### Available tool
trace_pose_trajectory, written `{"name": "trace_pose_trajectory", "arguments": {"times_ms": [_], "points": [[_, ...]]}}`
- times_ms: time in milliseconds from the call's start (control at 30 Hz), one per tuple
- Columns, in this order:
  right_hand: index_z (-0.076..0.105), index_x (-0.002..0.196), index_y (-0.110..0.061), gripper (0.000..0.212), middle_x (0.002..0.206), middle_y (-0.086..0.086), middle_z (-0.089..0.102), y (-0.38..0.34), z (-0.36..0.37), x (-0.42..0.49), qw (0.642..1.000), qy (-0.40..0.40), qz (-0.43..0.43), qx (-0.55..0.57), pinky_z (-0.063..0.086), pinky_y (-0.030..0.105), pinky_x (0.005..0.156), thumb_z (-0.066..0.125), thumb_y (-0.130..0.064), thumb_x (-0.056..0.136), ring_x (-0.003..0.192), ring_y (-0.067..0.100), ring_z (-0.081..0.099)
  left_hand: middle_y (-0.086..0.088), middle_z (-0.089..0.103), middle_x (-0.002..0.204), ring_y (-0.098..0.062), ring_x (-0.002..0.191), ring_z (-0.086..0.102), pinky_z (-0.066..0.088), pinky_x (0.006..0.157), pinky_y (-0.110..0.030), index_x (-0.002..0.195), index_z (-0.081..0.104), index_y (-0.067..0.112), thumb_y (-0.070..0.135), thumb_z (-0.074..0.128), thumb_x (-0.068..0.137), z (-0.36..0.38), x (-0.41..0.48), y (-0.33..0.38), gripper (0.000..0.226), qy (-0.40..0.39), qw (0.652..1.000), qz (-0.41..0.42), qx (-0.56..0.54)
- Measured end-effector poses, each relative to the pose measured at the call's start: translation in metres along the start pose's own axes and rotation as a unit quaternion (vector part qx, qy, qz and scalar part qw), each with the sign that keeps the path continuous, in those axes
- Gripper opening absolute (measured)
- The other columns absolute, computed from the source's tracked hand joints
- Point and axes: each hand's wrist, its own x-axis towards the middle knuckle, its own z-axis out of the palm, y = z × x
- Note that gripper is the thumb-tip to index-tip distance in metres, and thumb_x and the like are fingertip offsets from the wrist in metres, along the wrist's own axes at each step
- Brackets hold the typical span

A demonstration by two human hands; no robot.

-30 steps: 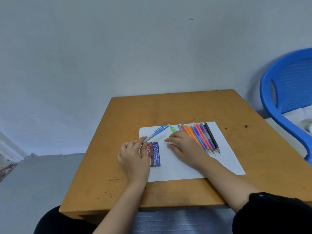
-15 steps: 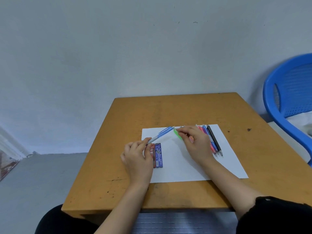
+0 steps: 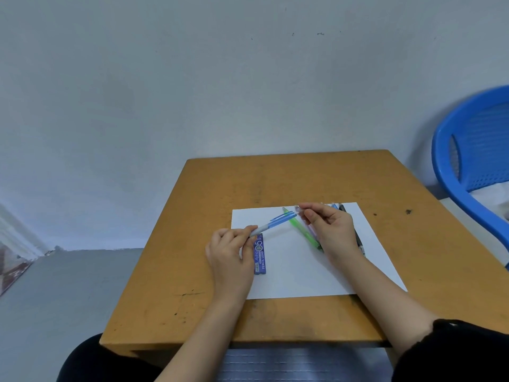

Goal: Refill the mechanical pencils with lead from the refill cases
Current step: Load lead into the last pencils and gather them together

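Blue pencil (image 3: 275, 221) | left fingers (image 3: 242, 233) grip it | right fingers (image 3: 310, 214) pinch end | case (image 3: 260, 255): "PENCIL LEAD"

A plain pale grey wall (image 3: 192, 78) with a few small dark specks fills the upper view and meets a grey floor (image 3: 68, 285) at the lower left. Before it stands a scuffed ochre wooden tabletop (image 3: 275, 177) with dark marks. To its right is a blue plastic chair (image 3: 446, 166) with a perforated back.
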Motion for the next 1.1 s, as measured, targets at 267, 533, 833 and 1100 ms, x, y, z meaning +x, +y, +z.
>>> {"name": "trace_pose_trajectory", "arguments": {"times_ms": [267,533,833,1100], "points": [[0.071,0.086,-0.027,0.029,0.087,-0.006,0.071,0.0013,-0.0001,0.0010,1.000,-0.008,-0.005,-0.016,0.053,0.020,0.081,0.058,-0.001,0.090,0.081,0.007,0.064,0.024,0.057,0.087,-0.003,0.091,0.043,0.032,0.079,-0.032,0.104,0.074,0.021,0.019,0.059,0.085,-0.0009,0.0001,0.0012,0.024,-0.005,1.000,-0.001,-0.003],[0.068,0.089,-0.024,0.023,0.087,-0.008,0.068,0.0024,-0.0037,0.0007,0.996,-0.037,-0.041,-0.067,0.050,0.015,0.074,0.056,-0.005,0.092,0.079,0.004,0.061,0.025,0.056,0.089,0.001,0.090,0.039,0.031,0.080,-0.031,0.102,0.074,0.022,0.026,0.053,0.088,-0.0010,0.0004,0.0021,0.026,0.007,1.000,0.009,-0.010],[0.067,0.089,-0.024,0.021,0.089,-0.013,0.067,0.0017,-0.0038,-0.0003,0.994,-0.044,-0.045,-0.092,0.050,0.014,0.073,0.056,-0.006,0.093,0.076,-0.006,0.061,0.024,0.056,0.089,-0.007,0.090,0.045,0.030,0.081,-0.030,0.103,0.074,0.022,0.030,0.046,0.089,-0.0033,0.0000,0.0038,0.032,0.020,1.000,0.011,0.001],[0.067,0.093,-0.013,0.015,0.086,-0.007,0.065,-0.0044,-0.0022,-0.0040,0.992,-0.060,-0.040,-0.103,0.046,0.007,0.067,0.053,-0.007,0.094,0.068,-0.010,0.058,0.015,0.065,0.088,-0.008,0.091,0.045,0.030,0.080,-0.031,0.104,0.074,0.021,0.031,0.047,0.089,-0.0036,-0.0003,0.0029,0.032,0.011,1.000,0.008,0.005]]}}
